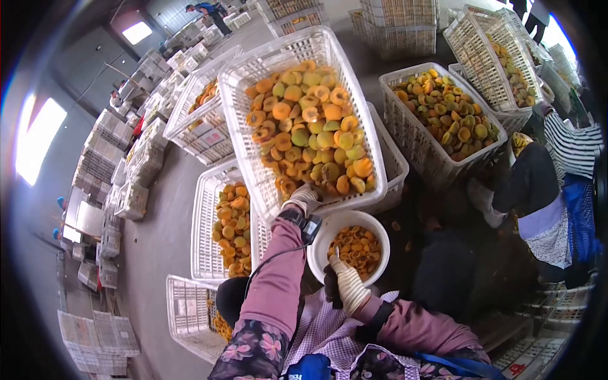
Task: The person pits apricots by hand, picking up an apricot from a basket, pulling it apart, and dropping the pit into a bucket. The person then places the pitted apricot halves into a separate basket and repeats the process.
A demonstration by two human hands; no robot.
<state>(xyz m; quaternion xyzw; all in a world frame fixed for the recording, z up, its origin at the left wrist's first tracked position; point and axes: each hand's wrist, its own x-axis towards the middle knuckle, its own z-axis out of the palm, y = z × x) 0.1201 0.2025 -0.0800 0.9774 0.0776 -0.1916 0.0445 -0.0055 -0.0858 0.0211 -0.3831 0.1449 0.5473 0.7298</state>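
Observation:
A white plastic crate full of orange and yellow-green apricots, many halved, is tilted towards me. My left hand, in a pale glove, reaches over its near rim among the lowest fruit. Its fingers look curled, but what lies in them is hidden. My right hand, in a glove with pale wrapping, is closed around a small metal tool, whose tip points up. Just beyond it stands a white bucket holding orange-brown fruit pieces.
More fruit crates stand left and right. At lower left a tipped crate sits by my leg. A person in a striped sleeve sits at right beside a leaning crate. Stacked crates line the far left.

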